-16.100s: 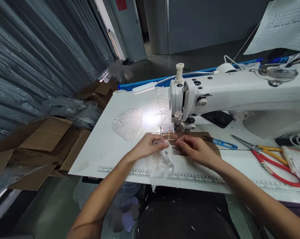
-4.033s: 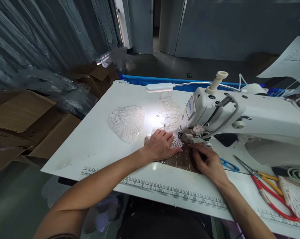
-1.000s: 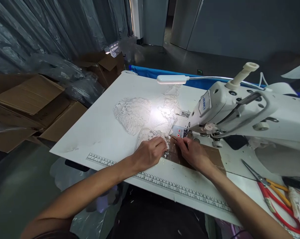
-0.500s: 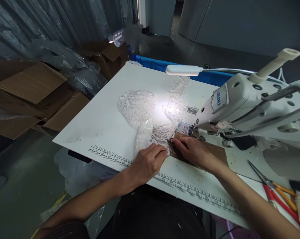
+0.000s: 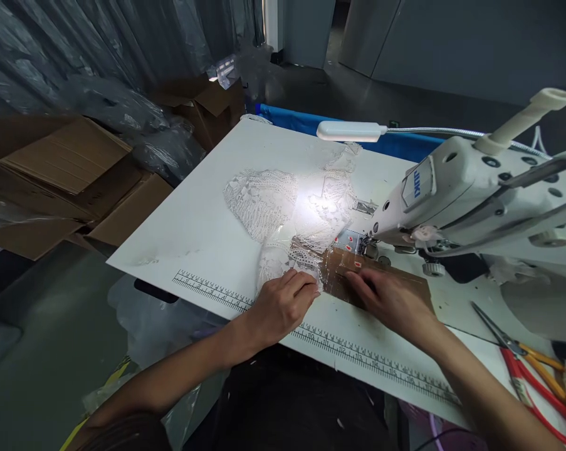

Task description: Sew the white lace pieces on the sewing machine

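You're at the worktop (image 5: 193, 225), L hand (image 5: 285, 307) pinching the near edge of the lace (image 5: 268, 266), fingertips drawn in narrow on it. And there's the R hand (image 5: 393, 297), just right of it, low over the brown sheet (image 5: 334, 266), fingers bunched close, thumb side toward the lace. Anything in those tips? Can't tell, too small.

So where's your lace? Near-centre, running up and away from L hand, left of the presser foot (image 5: 368, 246) and apart from it. That part's clear of the foot, so no stitching on it this instant, by the look of it. Some fine strands seem to show by its right edge, but too blurry to say if they're trimmed.

Progress, approx: looks partway. A flat lace piece (image 5: 259, 197) lies to the far left, spread out; more lace (image 5: 341, 188) sits far side under the lamp (image 5: 351, 131), overlapping toward yours, so can't tell where one ends. Which bits are finished and which are left? Pics don't show; no seam's readable at this res.

Over on the right, the machine (image 5: 433, 181) leans in, its head just beyond R hand. Scissors (image 5: 515, 369) lie near right, untouched, well apart from both hands. Ruler marks (image 5: 353, 347) run along your near edge, R forearm across them.
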The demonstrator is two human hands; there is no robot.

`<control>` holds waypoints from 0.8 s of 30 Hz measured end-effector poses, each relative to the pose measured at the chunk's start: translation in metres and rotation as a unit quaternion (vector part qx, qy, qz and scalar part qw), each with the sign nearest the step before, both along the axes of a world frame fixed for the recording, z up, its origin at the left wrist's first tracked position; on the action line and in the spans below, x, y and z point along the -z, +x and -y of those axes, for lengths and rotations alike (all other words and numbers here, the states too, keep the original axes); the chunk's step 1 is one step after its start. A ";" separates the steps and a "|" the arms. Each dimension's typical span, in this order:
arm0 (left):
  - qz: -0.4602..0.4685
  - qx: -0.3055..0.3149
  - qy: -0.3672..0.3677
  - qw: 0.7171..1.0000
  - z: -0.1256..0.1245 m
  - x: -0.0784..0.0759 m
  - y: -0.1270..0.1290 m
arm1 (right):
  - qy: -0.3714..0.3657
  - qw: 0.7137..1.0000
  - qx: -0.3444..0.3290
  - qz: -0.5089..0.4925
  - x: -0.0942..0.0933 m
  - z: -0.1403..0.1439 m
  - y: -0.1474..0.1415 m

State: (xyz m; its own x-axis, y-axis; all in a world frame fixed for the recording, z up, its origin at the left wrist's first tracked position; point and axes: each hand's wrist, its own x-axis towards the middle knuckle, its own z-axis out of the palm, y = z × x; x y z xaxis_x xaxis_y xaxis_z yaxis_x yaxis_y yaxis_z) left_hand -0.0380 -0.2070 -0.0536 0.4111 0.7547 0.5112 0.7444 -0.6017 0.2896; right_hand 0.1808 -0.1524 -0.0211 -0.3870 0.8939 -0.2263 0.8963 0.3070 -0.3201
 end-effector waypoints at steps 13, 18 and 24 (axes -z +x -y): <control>0.173 0.035 -0.112 0.978 0.005 -0.012 0.011 | 0.110 0.960 -0.142 -0.215 0.016 0.020 -0.010; 0.136 0.060 -0.130 0.980 0.003 -0.022 0.002 | 0.052 0.943 -0.137 -0.298 0.014 0.017 -0.007; -0.005 0.168 -0.135 0.976 -0.027 -0.030 0.000 | 0.031 0.941 -0.090 -0.325 0.004 0.027 -0.001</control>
